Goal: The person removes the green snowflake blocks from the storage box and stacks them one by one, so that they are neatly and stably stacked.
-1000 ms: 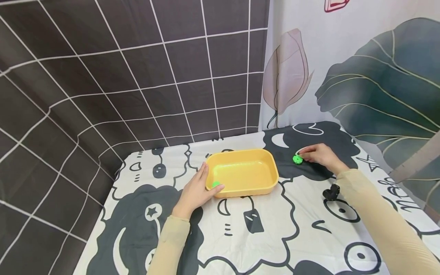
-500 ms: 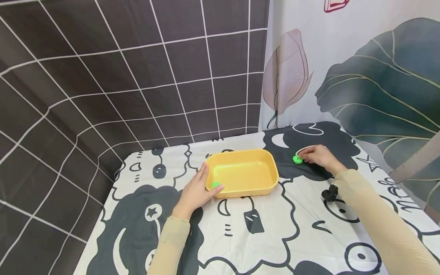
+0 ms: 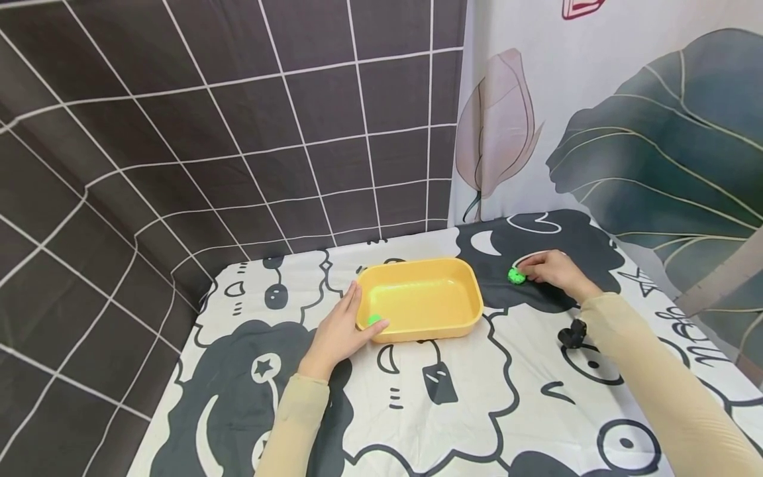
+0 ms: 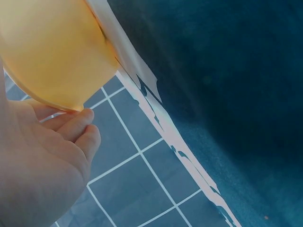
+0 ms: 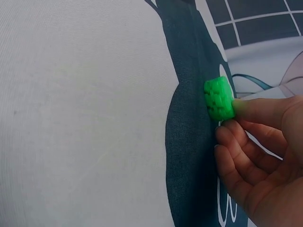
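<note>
A shallow yellow tray (image 3: 426, 328) with rounded corners sits on the cloth-covered table. My left hand (image 3: 341, 334) grips its left end, thumb over the near corner and fingers along the outer wall. In the left wrist view, fingertips curl against the underside of the tray wall (image 4: 52, 52). Inside the tray's near left corner lies a small bright green piece (image 3: 373, 319), partly behind my thumb. To the right of the tray, my right hand (image 3: 554, 270) pinches a small green toy wheel (image 3: 516, 275). The right wrist view shows its notched tread (image 5: 219, 98) at the thumb and fingertips.
A small black part (image 3: 573, 334) shows beside my right forearm, over the cloth. The black-and-white patterned cloth (image 3: 453, 424) stretches in front of the tray. A dark grid curtain (image 3: 322, 132) hangs behind, and a flower-print curtain (image 3: 507, 132) stands at the back right.
The green toy wheel turns slightly in my right fingers, with its face tilting differently. My right forearm shifts a little. The left hand and tray stay where they were.
</note>
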Demonstrator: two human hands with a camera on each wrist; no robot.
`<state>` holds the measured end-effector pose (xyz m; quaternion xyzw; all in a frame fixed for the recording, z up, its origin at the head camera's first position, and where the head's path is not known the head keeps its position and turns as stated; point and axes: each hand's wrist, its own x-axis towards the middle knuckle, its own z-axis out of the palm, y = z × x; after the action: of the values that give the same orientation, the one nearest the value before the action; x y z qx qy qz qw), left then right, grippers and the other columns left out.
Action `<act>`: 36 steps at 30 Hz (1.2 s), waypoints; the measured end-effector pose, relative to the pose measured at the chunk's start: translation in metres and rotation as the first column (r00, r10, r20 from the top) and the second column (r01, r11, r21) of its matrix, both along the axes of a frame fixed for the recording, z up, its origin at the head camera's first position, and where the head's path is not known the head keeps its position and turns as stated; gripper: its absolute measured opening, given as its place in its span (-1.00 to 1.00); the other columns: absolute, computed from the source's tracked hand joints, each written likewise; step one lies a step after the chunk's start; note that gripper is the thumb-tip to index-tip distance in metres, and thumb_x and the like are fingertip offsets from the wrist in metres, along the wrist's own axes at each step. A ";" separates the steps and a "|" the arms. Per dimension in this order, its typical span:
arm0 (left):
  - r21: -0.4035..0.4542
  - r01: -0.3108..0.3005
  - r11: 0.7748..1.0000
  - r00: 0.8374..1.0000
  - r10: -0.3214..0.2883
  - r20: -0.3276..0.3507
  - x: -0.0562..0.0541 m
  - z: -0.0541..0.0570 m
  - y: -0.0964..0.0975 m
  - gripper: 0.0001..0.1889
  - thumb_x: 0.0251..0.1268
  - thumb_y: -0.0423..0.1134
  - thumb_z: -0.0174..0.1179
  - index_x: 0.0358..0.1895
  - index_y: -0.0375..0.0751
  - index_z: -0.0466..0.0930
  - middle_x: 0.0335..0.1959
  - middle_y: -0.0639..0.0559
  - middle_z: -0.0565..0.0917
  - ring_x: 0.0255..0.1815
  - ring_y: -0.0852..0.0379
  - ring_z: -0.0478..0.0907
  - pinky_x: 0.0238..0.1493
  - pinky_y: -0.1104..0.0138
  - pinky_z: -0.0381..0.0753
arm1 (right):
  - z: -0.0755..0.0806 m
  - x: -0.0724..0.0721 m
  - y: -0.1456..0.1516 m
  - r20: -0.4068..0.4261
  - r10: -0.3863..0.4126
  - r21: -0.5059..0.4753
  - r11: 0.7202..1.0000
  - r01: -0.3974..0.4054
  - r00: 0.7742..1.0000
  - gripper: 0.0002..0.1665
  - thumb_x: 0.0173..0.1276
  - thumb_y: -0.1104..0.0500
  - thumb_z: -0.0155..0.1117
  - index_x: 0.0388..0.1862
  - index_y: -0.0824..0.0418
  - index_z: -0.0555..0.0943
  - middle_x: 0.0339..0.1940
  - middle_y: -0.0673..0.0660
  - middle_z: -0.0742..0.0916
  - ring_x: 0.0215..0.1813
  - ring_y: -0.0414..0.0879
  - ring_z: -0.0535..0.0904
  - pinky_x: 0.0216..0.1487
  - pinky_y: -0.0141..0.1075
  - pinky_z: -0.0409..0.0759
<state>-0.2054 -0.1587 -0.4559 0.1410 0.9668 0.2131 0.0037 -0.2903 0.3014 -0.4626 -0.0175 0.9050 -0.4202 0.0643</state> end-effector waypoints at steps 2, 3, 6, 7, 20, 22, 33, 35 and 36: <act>-0.003 -0.001 1.000 1.000 0.001 0.003 0.000 0.000 0.000 0.14 0.23 0.55 0.01 0.62 -0.22 -0.08 0.66 -0.05 -0.05 0.61 -0.11 0.05 0.49 -0.02 0.21 | 0.000 0.000 0.001 -0.001 -0.001 -0.008 1.000 0.001 1.000 -0.56 0.45 0.17 0.28 0.07 0.56 0.63 -0.08 0.35 0.75 -0.25 -0.08 0.67 -0.23 -0.33 0.66; -0.003 -0.001 1.000 1.000 0.002 0.003 0.000 0.000 0.000 0.14 0.23 0.55 0.01 0.62 -0.22 -0.08 0.66 -0.05 -0.05 0.60 -0.11 0.05 0.49 -0.02 0.21 | 0.000 0.000 0.001 0.002 0.000 -0.016 1.000 0.000 1.000 -0.56 0.46 0.18 0.28 0.07 0.57 0.62 -0.09 0.34 0.75 -0.26 -0.10 0.67 -0.23 -0.33 0.67; -0.005 0.001 1.000 1.000 -0.001 0.006 0.000 0.000 0.000 0.14 0.23 0.55 0.01 0.62 -0.22 -0.08 0.66 -0.06 -0.05 0.60 -0.12 0.05 0.49 -0.02 0.20 | 0.001 0.000 0.002 0.025 0.003 -0.048 0.999 -0.001 1.000 -0.53 0.46 0.18 0.28 0.08 0.61 0.59 -0.17 0.27 0.77 -0.29 -0.15 0.67 -0.23 -0.34 0.70; -0.005 0.001 1.000 1.000 -0.001 0.006 0.000 0.000 0.000 0.13 0.23 0.54 0.01 0.62 -0.22 -0.09 0.66 -0.06 -0.05 0.60 -0.12 0.05 0.49 -0.02 0.21 | 0.001 0.000 0.002 0.040 0.001 -0.061 0.998 0.001 0.999 -0.52 0.46 0.19 0.28 0.09 0.62 0.58 -0.21 0.23 0.77 -0.31 -0.16 0.67 -0.24 -0.34 0.70; -0.003 0.004 1.000 1.000 -0.004 -0.005 -0.002 0.000 -0.001 0.13 0.24 0.53 0.02 0.62 -0.22 -0.07 0.66 -0.05 -0.04 0.60 -0.11 0.06 0.49 -0.01 0.21 | 0.005 0.002 0.002 0.167 0.037 -0.208 0.978 -0.001 0.985 -0.51 0.51 0.25 0.15 0.15 0.72 0.47 -0.44 0.06 0.75 -0.41 -0.24 0.71 -0.30 -0.36 0.72; -0.007 0.005 1.000 1.000 -0.005 -0.014 -0.003 -0.001 -0.001 0.13 0.24 0.54 0.02 0.62 -0.22 -0.07 0.66 -0.06 -0.04 0.60 -0.11 0.07 0.49 0.00 0.23 | 0.004 0.001 0.003 0.163 0.043 -0.214 0.977 -0.008 0.986 -0.51 0.51 0.27 0.14 0.15 0.73 0.46 -0.44 0.06 0.76 -0.41 -0.25 0.71 -0.31 -0.36 0.72; -0.001 0.012 1.000 0.999 -0.012 -0.035 -0.003 -0.003 -0.002 0.14 0.23 0.56 0.00 0.62 -0.22 -0.07 0.65 -0.08 -0.01 0.60 -0.10 0.08 0.48 0.00 0.25 | 0.002 0.002 0.003 0.167 0.041 -0.206 0.979 -0.005 0.985 -0.50 0.50 0.26 0.16 0.16 0.72 0.46 -0.43 0.06 0.75 -0.40 -0.25 0.71 -0.31 -0.35 0.72; -0.001 0.014 1.000 0.999 -0.014 -0.037 -0.003 -0.003 -0.002 0.14 0.23 0.56 -0.01 0.62 -0.22 -0.07 0.65 -0.08 -0.01 0.59 -0.10 0.08 0.47 0.01 0.25 | 0.003 0.002 0.004 0.171 0.037 -0.202 0.979 -0.002 0.985 -0.51 0.51 0.25 0.16 0.14 0.71 0.48 -0.44 0.05 0.75 -0.41 -0.25 0.71 -0.31 -0.35 0.72; -0.001 0.016 1.000 0.999 -0.016 -0.041 -0.003 -0.003 -0.002 0.14 0.23 0.56 -0.01 0.62 -0.23 -0.06 0.65 -0.09 0.00 0.59 -0.11 0.09 0.47 0.00 0.26 | 0.003 0.002 0.004 0.173 0.033 -0.197 0.980 0.002 0.984 -0.51 0.51 0.23 0.16 0.13 0.70 0.49 -0.45 0.05 0.75 -0.42 -0.25 0.71 -0.32 -0.36 0.72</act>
<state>-0.2086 -0.1606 -0.4592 0.1528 0.9656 0.2098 -0.0142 -0.2885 0.3051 -0.4593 0.0061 0.8496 -0.5069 0.1452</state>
